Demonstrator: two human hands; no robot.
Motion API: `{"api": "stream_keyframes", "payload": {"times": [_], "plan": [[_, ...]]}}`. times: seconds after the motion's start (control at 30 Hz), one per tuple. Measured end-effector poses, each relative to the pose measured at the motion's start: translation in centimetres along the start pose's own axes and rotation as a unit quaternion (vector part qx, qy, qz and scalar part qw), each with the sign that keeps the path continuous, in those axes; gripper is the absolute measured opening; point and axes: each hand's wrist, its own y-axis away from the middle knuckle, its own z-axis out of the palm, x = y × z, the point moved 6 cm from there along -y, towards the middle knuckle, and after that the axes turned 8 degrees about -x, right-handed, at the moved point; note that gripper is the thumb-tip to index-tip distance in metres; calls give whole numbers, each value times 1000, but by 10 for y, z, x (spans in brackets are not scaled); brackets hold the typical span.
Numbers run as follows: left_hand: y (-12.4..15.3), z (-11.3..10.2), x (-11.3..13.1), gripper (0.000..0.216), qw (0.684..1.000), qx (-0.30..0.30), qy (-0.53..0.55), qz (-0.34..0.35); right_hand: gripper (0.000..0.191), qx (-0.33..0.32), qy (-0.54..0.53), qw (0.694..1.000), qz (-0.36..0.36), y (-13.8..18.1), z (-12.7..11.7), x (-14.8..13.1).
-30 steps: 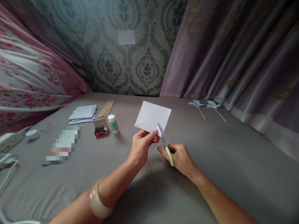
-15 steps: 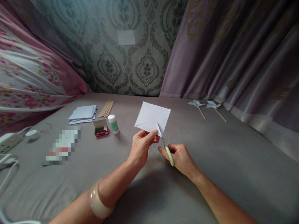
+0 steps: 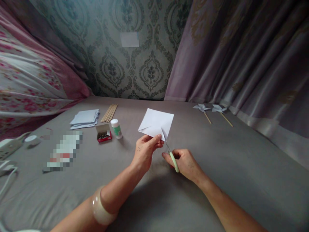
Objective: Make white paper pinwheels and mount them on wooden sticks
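A square sheet of white paper [image 3: 156,120] is held up above the grey cloth, pinched at its near edge by my left hand [image 3: 145,151]. One slit runs inward from the sheet's left corner. My right hand [image 3: 184,162] is closed around the pale green handle of a pair of scissors [image 3: 173,161]. Their blades reach into the paper's near right corner, just beside my left thumb. The lower blade is hidden behind the sheet, and part of the handle is covered by my fingers.
Left of the paper stand a white-capped bottle [image 3: 117,129] and an open red box of small metal pieces [image 3: 104,135]. Behind them lie wooden sticks [image 3: 109,113] and stacked paper [image 3: 84,118]. Two paper pinwheels [image 3: 201,108] lie far right. A power strip [image 3: 11,147] sits at left.
The paper and both hands have shifted slightly left in view. The flap along the paper's left slit stands a little wider. Both holds are the same.
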Motion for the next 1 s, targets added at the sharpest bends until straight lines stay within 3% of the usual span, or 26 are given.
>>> {"api": "stream_keyframes", "payload": {"times": [0.17,0.23,0.3,0.37,0.43,0.67,0.83,1.0], "plan": [[-13,-16,8,24,999,24,-18,38,34,-79,6,996,-43,0,7,-5],[-19,-26,11,22,997,33,-31,61,36,-44,-31,997,-50,-2,-1,-4],[-24,-34,12,18,995,45,-52,70,40,34,-86,995,-49,-7,-16,2],[-27,-38,11,16,994,51,-76,63,42,110,-143,982,-52,-11,-31,10],[-27,-38,7,15,994,40,-87,49,42,143,-190,969,-68,-16,-41,17],[-21,-18,-5,16,994,-33,-104,-14,40,144,-250,953,-93,-21,-45,21],[-16,-8,-3,16,986,-74,-147,-1,40,155,-275,944,-99,-16,-46,14],[-16,-9,-1,17,983,-70,-166,19,38,163,-256,949,-91,-18,-47,17]]}}
